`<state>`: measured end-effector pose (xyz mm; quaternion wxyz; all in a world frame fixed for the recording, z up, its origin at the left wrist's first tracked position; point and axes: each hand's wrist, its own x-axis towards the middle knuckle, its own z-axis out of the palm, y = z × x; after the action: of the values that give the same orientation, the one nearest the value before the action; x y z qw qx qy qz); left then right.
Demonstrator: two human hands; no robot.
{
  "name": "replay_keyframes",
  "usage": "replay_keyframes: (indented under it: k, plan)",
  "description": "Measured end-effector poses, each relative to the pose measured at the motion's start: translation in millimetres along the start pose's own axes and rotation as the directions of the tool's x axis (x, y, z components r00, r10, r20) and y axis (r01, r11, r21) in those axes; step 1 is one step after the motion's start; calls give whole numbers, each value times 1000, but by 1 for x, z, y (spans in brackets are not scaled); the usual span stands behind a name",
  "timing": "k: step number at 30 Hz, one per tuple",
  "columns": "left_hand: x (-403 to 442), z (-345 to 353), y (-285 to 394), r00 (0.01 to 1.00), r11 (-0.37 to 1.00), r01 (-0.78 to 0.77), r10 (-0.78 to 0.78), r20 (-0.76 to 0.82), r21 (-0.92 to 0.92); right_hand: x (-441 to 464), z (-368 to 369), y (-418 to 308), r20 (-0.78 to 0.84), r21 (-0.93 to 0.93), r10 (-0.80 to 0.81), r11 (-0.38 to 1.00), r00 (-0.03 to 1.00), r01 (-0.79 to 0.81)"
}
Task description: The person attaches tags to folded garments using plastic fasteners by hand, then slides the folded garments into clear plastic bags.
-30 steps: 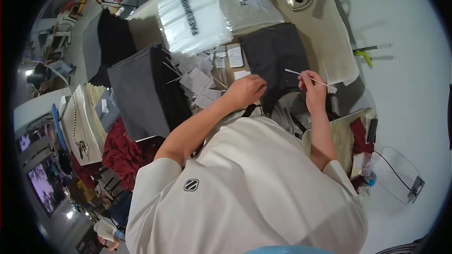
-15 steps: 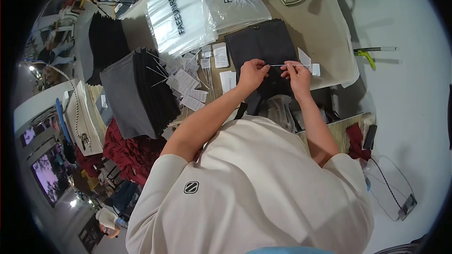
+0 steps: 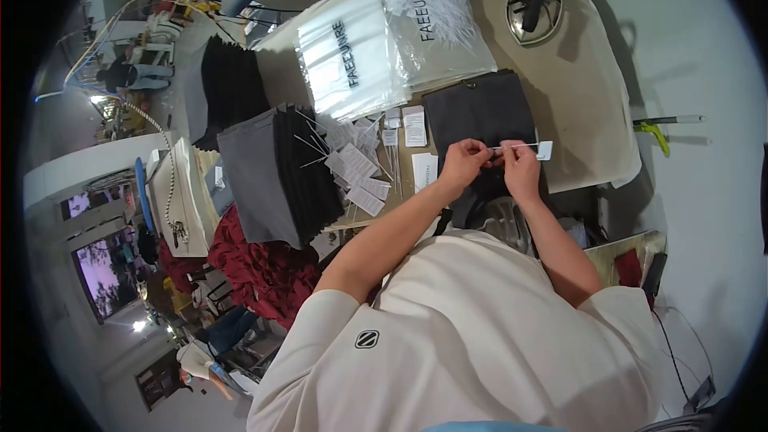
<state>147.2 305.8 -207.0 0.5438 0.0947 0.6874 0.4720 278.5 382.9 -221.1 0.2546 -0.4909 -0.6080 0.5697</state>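
White cord (image 3: 529, 144) sits pinched in left hand (image 3: 464, 163) and right hand (image 3: 522, 171), each grip hiding part of it.

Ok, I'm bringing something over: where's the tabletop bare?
Mainly the tabletop right of the dark folded cloth, this side of the iron. Crowded: the loose labels, between the grey stack and that cloth.

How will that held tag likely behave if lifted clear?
The tag looks small and flat, so probably light and unlikely to roll. Its strip runs straight, suggesting some stiffness, though the right hand may be tensioning it. Being thin, it might bend if pushed.
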Motion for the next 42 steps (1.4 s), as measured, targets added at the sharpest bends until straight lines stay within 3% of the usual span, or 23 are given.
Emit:
replay_keyframes:
  k: [4,7,8,11,12,13,14,15,17,18,19,20,22,23,26,27,29,30,35,37,38,39,42]
  plan:
    - [-4,-10,-7,1000,998,6,-8,-19,-64,-2,7,-2,194,26,170,984,966,-178]
    - [-4,-9,-11,996,996,24,-31,-80,-80,-7,-19,-15,415,-155,345,938,842,-309]
    - [-4,-11,-12,997,998,16,-20,-70,-60,-13,-31,-14,412,-158,350,937,841,-312]
    - [-3,-22,-16,998,1000,1,-3,-55,-28,-28,-64,-13,285,-394,134,919,949,-12]
    - [-2,-25,-17,996,996,-55,59,-59,69,-22,-70,-13,287,-400,142,916,947,-16]
    - [0,-28,-21,991,980,-111,121,-54,167,-9,-74,-15,66,-347,-16,937,998,38]
    - [0,-31,-24,983,951,-163,180,-40,262,4,-78,-14,-169,-309,-161,945,972,103]
    - [-3,-32,-22,985,953,-157,171,-32,259,16,-79,0,-172,-316,-153,944,973,93]
    - [-7,-36,-16,936,770,-302,351,22,562,36,-78,35,186,-220,75,975,980,-32]
    - [-8,-41,-15,900,631,-359,429,76,688,38,-75,32,176,-222,84,974,981,-43]
    - [-9,-47,-13,903,631,-361,420,88,687,36,-68,31,257,-208,127,975,958,-74]
    - [-12,-54,-13,863,495,-407,483,146,768,31,-64,29,339,-197,168,975,926,-105]
    - [-12,-64,-12,764,190,-461,582,278,867,24,-61,28,333,-184,166,977,928,-108]
    - [-10,-69,-11,764,195,-463,583,277,865,23,-59,29,339,-164,152,981,928,-101]
    - [-8,-84,-7,779,431,-540,581,236,723,17,-56,29,361,-150,109,987,926,-58]
    - [-5,-85,-5,780,429,-540,579,238,724,15,-53,29,371,-154,77,988,925,-21]
    - [-2,-77,11,909,816,-374,416,0,442,14,-47,27,381,-158,45,987,923,17]
    - [2,-74,14,953,935,-261,289,-87,242,16,-42,25,381,-159,10,986,925,54]
    - [23,-40,33,883,863,-439,467,-59,251,40,-27,14,423,-252,-97,942,901,220]
    - [11,-35,46,943,920,-176,259,-208,349,41,-26,12,446,-290,-115,920,888,265]
    - [6,-35,49,945,923,-35,156,-289,382,38,-26,10,427,-239,-59,955,902,175]
    - [-1,-35,47,944,922,-37,159,-290,385,34,-27,10,409,-183,0,980,913,82]
    - [-23,-42,26,948,955,294,-295,-120,-29,21,-26,13,397,-77,96,994,913,-72]
